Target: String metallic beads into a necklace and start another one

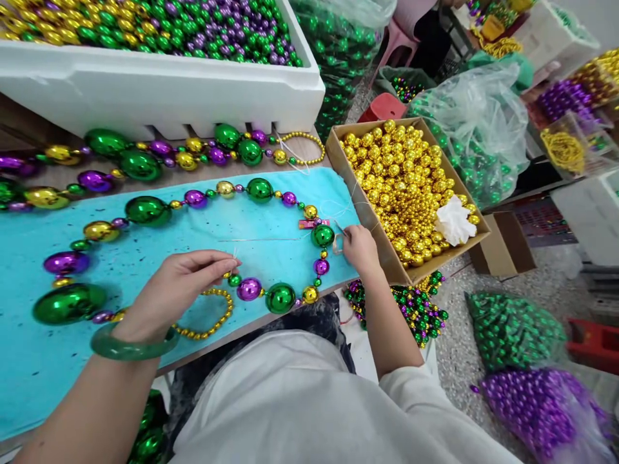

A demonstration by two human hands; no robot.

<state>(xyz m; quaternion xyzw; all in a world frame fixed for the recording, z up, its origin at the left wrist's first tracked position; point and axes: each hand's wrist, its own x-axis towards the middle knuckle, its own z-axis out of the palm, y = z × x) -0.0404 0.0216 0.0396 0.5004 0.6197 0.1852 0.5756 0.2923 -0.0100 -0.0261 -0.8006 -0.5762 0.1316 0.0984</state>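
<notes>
A long necklace of green, purple and gold beads (147,210) loops over a turquoise mat (271,225). My left hand (178,287), with a green bangle on its wrist, pinches a thin white thread just above the strand near a small green bead (235,280). The thread runs taut to the right. My right hand (358,248) is at the mat's right edge, closed on small scissors (339,237) beside a big green bead (322,235). A short strand of small gold beads (213,322) lies under my left hand.
A white foam box (159,90) full of mixed beads stands at the back. More bead strands (140,161) lie in front of it. A cardboard box (348,174) of gold beads with a white tissue (454,220) sits right. Bags of green and purple beads (532,406) cover the floor.
</notes>
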